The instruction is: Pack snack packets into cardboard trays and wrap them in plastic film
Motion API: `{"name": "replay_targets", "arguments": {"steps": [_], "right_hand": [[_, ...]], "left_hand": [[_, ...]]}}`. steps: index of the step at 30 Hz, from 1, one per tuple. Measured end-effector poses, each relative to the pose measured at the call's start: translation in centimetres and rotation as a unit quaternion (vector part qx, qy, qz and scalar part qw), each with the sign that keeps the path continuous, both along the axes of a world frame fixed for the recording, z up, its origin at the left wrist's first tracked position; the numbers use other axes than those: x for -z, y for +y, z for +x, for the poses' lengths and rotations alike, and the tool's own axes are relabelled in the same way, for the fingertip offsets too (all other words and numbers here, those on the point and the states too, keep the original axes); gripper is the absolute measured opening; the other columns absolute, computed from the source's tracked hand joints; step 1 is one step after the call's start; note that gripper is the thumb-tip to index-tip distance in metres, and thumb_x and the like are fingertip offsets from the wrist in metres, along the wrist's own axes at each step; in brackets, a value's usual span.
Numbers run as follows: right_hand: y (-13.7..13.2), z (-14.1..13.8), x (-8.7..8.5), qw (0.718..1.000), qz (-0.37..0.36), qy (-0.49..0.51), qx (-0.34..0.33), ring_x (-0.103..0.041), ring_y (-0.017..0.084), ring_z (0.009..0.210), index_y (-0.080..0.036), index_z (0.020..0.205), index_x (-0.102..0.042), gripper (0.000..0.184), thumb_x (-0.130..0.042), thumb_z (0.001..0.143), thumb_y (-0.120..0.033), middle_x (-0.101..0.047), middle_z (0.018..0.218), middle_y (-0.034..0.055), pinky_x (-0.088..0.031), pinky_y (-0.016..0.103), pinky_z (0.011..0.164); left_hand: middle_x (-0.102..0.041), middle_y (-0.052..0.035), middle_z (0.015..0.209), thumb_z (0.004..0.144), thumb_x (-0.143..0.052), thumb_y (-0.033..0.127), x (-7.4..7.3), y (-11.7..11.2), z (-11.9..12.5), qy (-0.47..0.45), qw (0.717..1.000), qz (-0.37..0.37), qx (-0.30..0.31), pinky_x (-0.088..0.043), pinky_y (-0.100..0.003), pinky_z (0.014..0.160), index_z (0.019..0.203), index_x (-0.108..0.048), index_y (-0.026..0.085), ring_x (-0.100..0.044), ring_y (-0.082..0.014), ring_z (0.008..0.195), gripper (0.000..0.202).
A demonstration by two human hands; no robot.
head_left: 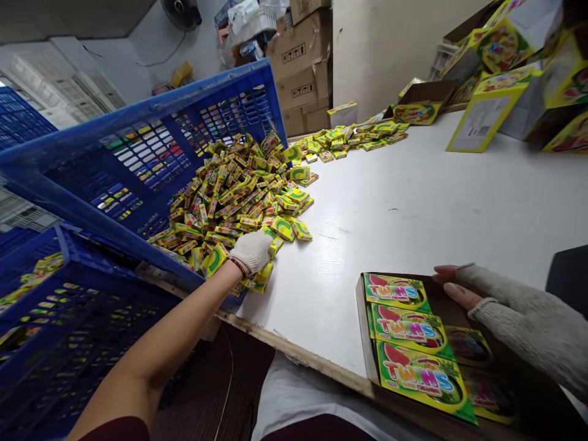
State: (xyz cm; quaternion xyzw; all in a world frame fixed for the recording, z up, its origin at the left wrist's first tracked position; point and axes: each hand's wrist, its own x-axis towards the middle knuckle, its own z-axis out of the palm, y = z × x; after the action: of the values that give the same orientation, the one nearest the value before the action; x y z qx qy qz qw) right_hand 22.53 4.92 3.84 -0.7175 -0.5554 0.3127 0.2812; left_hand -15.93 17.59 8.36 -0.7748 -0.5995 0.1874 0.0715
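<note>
Yellow-and-green candy packs [239,190], small and flat, spill in a heap from a tilted blue plastic lattice crate [138,153] across the left of a white tabletop [413,202]. A worker's left hand [252,250], in a white cotton glove, lies on the near edge of the heap at centre-left of the frame, its fingers curled down among the packs. Whether they have closed on any cannot be told from where I stand.

At lower right the right hand [478,294], covered to the knuckles in grey knit, rests with fingers stretched out and released, holding nothing, at the far rim of a shallow brown cardboard tray [362,318]. The tray sits at the near edge of the tabletop and holds larger yellow "TWINS" boxes [408,331]: three in a column along its left side, more beside them to the right, partly hidden under the sleeve.

By the look of it, the work is far from finished. The heap is large, a second blue crate [68,318] at lower left also carries packs, and a loose line of packs [353,138] lies beyond the heap at top centre. Yellow printed display cartons [487,116] pile up at upper right, and brown corrugated boxes [301,67] stand stacked at top centre.
</note>
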Motion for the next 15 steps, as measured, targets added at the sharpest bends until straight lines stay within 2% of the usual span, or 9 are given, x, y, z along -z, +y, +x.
{"name": "replay_targets", "arguments": {"steps": [2,4,9,12,15], "right_hand": [[-0.1,-1.3,-1.1,0.999,-0.015,0.043,-0.017,-0.061,0.036,0.123,-0.031,0.11,-0.069,0.044,-0.056,0.078,-0.058,-0.071,0.127,0.0056,-0.047,0.041,0.109],[-0.4,-2.3,-1.8,0.996,-0.039,0.07,-0.038,-0.064,0.036,0.117,-0.029,0.113,-0.067,0.047,-0.055,0.079,-0.059,-0.071,0.126,0.0078,-0.051,0.043,0.103],[-1.0,-2.9,-1.9,0.992,-0.051,0.102,-0.051,-0.069,0.035,0.105,-0.029,0.108,-0.066,0.044,-0.055,0.08,-0.061,-0.073,0.121,0.0094,-0.059,0.04,0.083],[-0.8,-3.0,-1.8,0.994,-0.038,0.091,-0.038,-0.068,0.036,0.108,-0.029,0.105,-0.067,0.041,-0.055,0.079,-0.059,-0.073,0.12,0.0089,-0.059,0.039,0.082],[-0.6,-3.4,-2.1,0.997,-0.026,0.055,-0.043,-0.067,0.037,0.108,-0.028,0.099,-0.069,0.041,-0.055,0.075,-0.058,-0.074,0.117,0.0089,-0.057,0.04,0.086]], "left_hand": [[-0.068,-0.0149,0.106,0.092,-0.054,0.023,1.1,0.2,0.1,0.008,1.0,-0.014,-0.012,-0.051,-0.036,0.085,0.108,-0.068,0.015,-0.067,-0.0284,0.1,0.023],[-0.068,-0.0137,0.104,0.092,-0.053,0.019,2.1,0.3,-0.1,0.013,1.0,-0.019,-0.017,-0.05,-0.035,0.084,0.112,-0.066,0.015,-0.067,-0.0261,0.097,0.024],[-0.061,-0.0146,0.121,0.097,-0.038,0.014,3.7,-0.1,-0.2,0.012,1.0,0.003,-0.002,-0.049,-0.039,0.085,0.127,-0.058,0.022,-0.061,-0.0252,0.103,0.036],[-0.057,-0.0165,0.125,0.096,-0.037,0.01,4.4,0.3,0.7,0.005,1.0,0.018,-0.008,-0.047,-0.044,0.085,0.122,-0.06,0.023,-0.056,-0.0284,0.108,0.037],[-0.057,-0.0173,0.118,0.097,-0.04,0.014,4.4,1.5,1.2,-0.018,0.999,0.039,-0.02,-0.045,-0.044,0.087,0.112,-0.064,0.018,-0.054,-0.0291,0.109,0.028]]}}
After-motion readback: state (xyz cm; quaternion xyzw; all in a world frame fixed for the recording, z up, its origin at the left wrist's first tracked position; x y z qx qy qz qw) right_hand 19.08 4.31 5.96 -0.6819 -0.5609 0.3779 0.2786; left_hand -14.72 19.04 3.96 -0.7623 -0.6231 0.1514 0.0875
